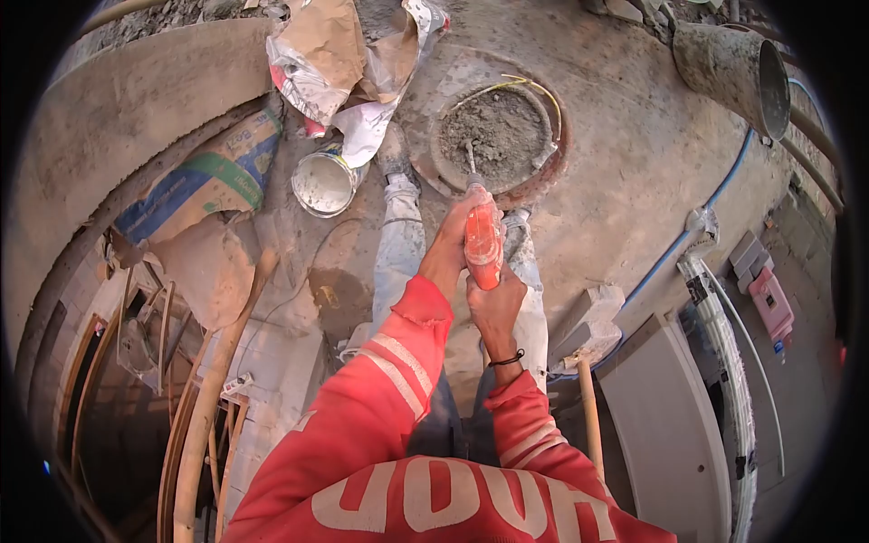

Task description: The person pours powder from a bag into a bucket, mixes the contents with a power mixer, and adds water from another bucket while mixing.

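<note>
A red power drill (483,237) points away from my body, held between both hands. My left hand (450,242) is wrapped round its left side near the front. Round the rear of the drill, my right hand (497,303) is closed, with a dark band at the wrist. The drill's metal shaft (472,159) runs into grey, lumpy mortar (498,131), which hides its lower end. That mortar fills a round bucket (438,152) with a yellow handle, standing between and just beyond my feet.
A white bucket (323,184) and torn paper bags (317,56) lie left of the mortar. Farther left is a cement sack (213,176). A dirty bucket (731,77) lies tipped at upper right, near a blue hose (730,181). Bamboo poles (217,389) stand lower left.
</note>
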`<act>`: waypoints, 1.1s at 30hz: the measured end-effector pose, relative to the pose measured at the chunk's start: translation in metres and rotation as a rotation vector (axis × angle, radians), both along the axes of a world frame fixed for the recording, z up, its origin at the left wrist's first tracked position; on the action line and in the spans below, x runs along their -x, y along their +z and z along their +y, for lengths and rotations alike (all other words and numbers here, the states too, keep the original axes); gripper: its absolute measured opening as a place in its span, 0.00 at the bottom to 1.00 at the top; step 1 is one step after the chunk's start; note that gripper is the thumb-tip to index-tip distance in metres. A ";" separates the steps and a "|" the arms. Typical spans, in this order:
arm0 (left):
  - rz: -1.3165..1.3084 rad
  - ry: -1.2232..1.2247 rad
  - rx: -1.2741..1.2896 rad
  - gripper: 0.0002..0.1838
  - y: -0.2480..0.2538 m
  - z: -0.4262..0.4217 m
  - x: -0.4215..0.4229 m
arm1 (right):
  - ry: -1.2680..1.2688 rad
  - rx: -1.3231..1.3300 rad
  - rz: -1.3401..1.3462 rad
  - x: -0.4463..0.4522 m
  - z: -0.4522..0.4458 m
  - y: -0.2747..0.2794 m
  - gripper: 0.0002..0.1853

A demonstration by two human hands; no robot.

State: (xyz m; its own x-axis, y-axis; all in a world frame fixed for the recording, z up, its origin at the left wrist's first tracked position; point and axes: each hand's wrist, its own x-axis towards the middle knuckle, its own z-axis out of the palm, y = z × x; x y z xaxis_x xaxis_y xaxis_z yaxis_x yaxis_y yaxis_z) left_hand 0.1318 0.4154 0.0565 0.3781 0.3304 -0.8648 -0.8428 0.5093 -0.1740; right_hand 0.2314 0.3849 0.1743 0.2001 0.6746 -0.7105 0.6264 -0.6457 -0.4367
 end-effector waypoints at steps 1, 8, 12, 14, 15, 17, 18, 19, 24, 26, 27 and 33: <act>-0.003 -0.005 0.003 0.12 -0.003 -0.002 -0.001 | 0.002 -0.011 -0.005 0.001 -0.001 0.000 0.14; -0.020 -0.014 0.050 0.12 -0.015 0.008 -0.007 | -0.010 -0.038 -0.016 0.001 0.016 0.005 0.12; 0.016 0.000 0.085 0.13 -0.010 0.015 -0.011 | 0.014 0.027 -0.027 0.001 0.030 0.006 0.15; -0.030 0.021 0.104 0.14 -0.007 0.014 -0.008 | 0.025 0.074 -0.028 0.000 0.028 0.011 0.17; -0.053 0.030 0.105 0.15 -0.009 0.018 -0.007 | 0.024 0.071 -0.027 0.000 0.029 0.010 0.17; -0.034 0.024 0.087 0.15 -0.011 0.024 -0.003 | 0.038 0.042 -0.017 0.000 0.032 0.007 0.17; -0.026 0.023 0.089 0.16 -0.008 0.022 -0.003 | 0.053 0.028 -0.009 -0.001 0.032 0.006 0.16; -0.018 0.027 0.093 0.15 -0.005 0.021 -0.004 | 0.068 0.007 0.000 -0.001 0.033 0.005 0.16; -0.071 0.094 0.079 0.13 -0.003 0.035 -0.003 | 0.047 0.042 -0.006 0.001 0.042 0.009 0.15; -0.050 0.103 0.043 0.11 -0.005 0.044 0.000 | 0.059 0.013 -0.022 0.005 0.052 0.004 0.15; -0.041 0.108 0.038 0.11 -0.003 0.041 -0.001 | 0.067 0.002 -0.024 0.006 0.055 0.005 0.15; -0.041 0.018 0.113 0.13 0.001 0.059 -0.003 | 0.074 0.008 -0.062 0.001 0.059 0.008 0.13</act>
